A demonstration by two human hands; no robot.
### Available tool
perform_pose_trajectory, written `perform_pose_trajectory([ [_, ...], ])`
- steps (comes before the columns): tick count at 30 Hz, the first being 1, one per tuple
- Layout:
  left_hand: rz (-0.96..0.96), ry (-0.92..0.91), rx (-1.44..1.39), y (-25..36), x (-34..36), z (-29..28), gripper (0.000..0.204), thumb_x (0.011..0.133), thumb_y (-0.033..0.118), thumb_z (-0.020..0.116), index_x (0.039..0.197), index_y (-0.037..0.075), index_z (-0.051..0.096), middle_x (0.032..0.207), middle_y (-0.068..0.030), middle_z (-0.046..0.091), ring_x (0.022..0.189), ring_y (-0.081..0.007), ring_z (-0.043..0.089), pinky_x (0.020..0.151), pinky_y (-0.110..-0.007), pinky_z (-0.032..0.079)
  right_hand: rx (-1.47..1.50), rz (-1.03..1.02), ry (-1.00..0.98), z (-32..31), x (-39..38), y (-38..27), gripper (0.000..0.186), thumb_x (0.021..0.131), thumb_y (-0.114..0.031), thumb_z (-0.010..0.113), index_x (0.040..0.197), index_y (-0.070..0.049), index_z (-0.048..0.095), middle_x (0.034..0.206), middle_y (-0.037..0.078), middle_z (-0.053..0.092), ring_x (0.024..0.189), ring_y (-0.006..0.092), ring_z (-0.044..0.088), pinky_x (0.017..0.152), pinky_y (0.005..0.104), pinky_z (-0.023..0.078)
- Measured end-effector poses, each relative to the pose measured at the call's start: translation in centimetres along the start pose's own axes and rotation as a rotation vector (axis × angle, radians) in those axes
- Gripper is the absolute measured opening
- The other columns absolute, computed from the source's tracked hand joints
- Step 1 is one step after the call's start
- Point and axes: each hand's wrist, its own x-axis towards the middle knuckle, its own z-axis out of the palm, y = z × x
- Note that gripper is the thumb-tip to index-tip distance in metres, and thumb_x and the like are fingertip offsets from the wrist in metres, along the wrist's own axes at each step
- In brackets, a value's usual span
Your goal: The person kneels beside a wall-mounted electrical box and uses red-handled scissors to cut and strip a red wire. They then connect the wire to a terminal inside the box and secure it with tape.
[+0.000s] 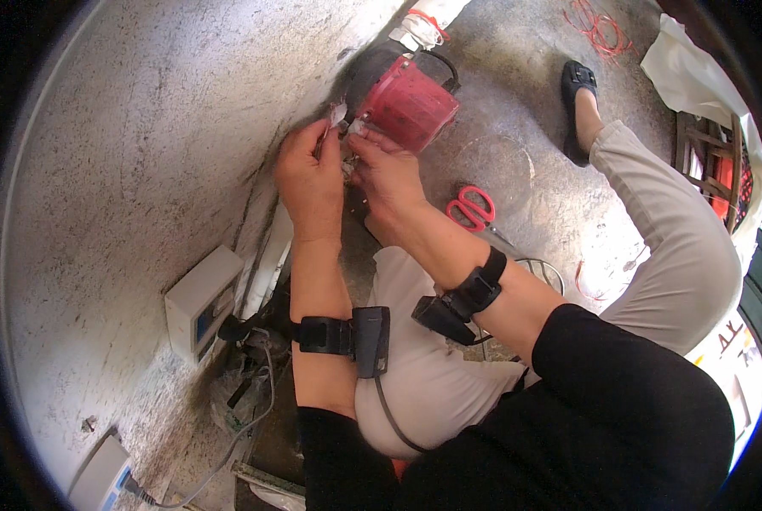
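"What are the fingers doing?"
"The left hand (310, 170) is pinching a whitish piece (337, 116) at its one o'clock; the right hand (389, 175) is curling, hold unclear."
"The red casing (411, 104)?"
"Sitting at the right hand's one o'clock."

The floor (521, 162) carries the things: grey, worn concrete, mottled with stains and pale scuffs, meeting the rough wall (142, 153) along its left side. A red machine (411, 106) with a rounded housing sits on it close to that wall. Just beyond, also near the wall, is a white bundle (419, 32) bound with red cord. Red-handled scissors (486, 223) lie flat, well apart from the wall. Farther off, loose loops of red cord (600, 36) lie tangled, with a black shoe (573, 111) resting nearer.
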Motion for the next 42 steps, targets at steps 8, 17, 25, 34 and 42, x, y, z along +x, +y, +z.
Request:
perform_pose_trajectory([
  [8, -0.112, -0.05, -0.074, 0.4, 0.0, -0.1, 0.015, 0.078, 0.01, 0.062, 0.089, 0.001, 0.065, 0.078, -0.0131, 0.063, 0.067, -0.0234, 0.06, 0.063, -0.032, 0.046, -0.115, 0.085, -0.175, -0.6, 0.1, -0.8, 0.029, 0.085, -0.005, 0.054, 0.114, -0.006, 0.059, 0.066, -0.003, 0.049, 0.049, 0.0077, 0.038, 0.045, 0.0227, 0.031],
  [17, -0.262, -0.203, -0.139, 0.7, 0.4, -0.5, 0.017, 0.08, 0.01, 0.063, 0.091, -0.003, 0.065, 0.076, -0.0046, 0.064, 0.068, -0.0095, 0.054, 0.063, -0.025, 0.044, -0.161, 0.171, -0.214, -0.8, -0.4, -1.4, 0.038, 0.083, -0.001, 0.049, 0.119, -0.011, 0.058, 0.067, -0.005, 0.046, 0.049, 0.0064, 0.036, 0.044, 0.0204, 0.028],
  [25, -0.234, -0.191, -0.149, 0.0, 0.1, -0.8, 0.016, 0.077, 0.008, 0.064, 0.089, -0.002, 0.065, 0.074, -0.0106, 0.065, 0.066, -0.0152, 0.058, 0.064, -0.027, 0.045, -0.773, -0.291, -0.315, -1.9, 0.2, -1.0, 0.056, 0.072, 0.004, 0.046, 0.126, -0.01, 0.051, 0.08, -0.003, 0.051, 0.06, 0.0044, 0.04, 0.052, 0.0183, 0.033],
  [34, -0.218, -0.195, -0.157, -0.5, -0.3, -0.7, 0.014, 0.075, 0.005, 0.066, 0.088, -0.001, 0.066, 0.077, -0.0087, 0.063, 0.07, -0.0136, 0.058, 0.066, -0.025, 0.044, -0.422, -0.001, -0.38, -2.0, -0.5, -1.9, 0.061, 0.069, 0.0, 0.048, 0.13, -0.009, 0.046, 0.076, -0.001, 0.047, 0.059, 0.0063, 0.039, 0.048, 0.0199, 0.031],
  [42, -0.115, -0.197, -0.228, -1.3, -0.4, -0.2, 0.011, 0.076, 0.002, 0.064, 0.087, 0.001, 0.067, 0.08, -0.0083, 0.062, 0.071, -0.0149, 0.058, 0.065, -0.025, 0.045, -0.23, 0.129, -0.312, -1.5, -0.8, -2.5, 0.058, 0.072, -0.004, 0.051, 0.129, -0.009, 0.045, 0.067, -0.003, 0.043, 0.052, 0.0072, 0.033, 0.045, 0.0206, 0.026],
])
